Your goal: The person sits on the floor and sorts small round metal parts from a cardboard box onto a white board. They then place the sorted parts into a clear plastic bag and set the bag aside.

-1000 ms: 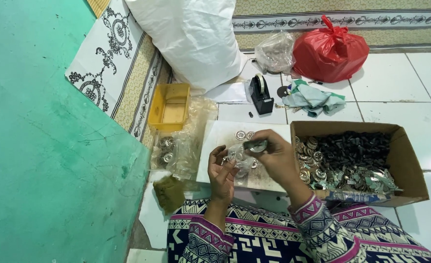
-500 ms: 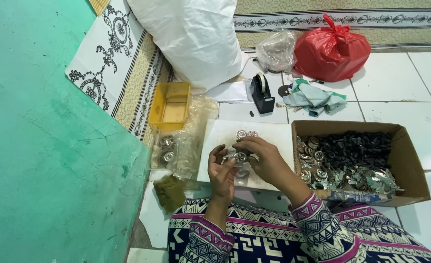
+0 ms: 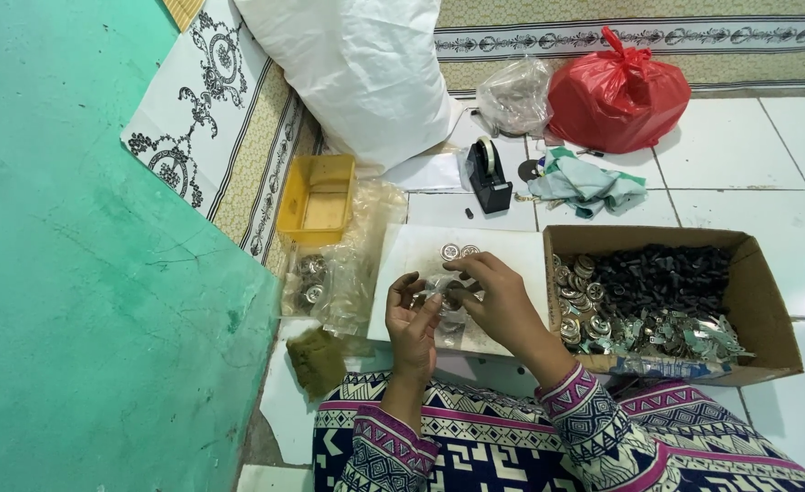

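A person seated on a tiled floor (image 3: 739,164) works over a white sheet (image 3: 512,251), both hands meeting above it. The left hand (image 3: 412,319) and right hand (image 3: 494,296) pinch a small clear packet (image 3: 443,296) of round metal parts between their fingertips, just above the sheet. Two metal discs (image 3: 458,251) lie on the sheet beyond the fingers. At the right, touching the sheet, an open cardboard box (image 3: 767,310) holds dark pieces and shiny metal parts. A yellow tray (image 3: 316,196), a black tape dispenser (image 3: 489,173), a red bag (image 3: 616,96) and a white sack (image 3: 357,73) lie farther off.
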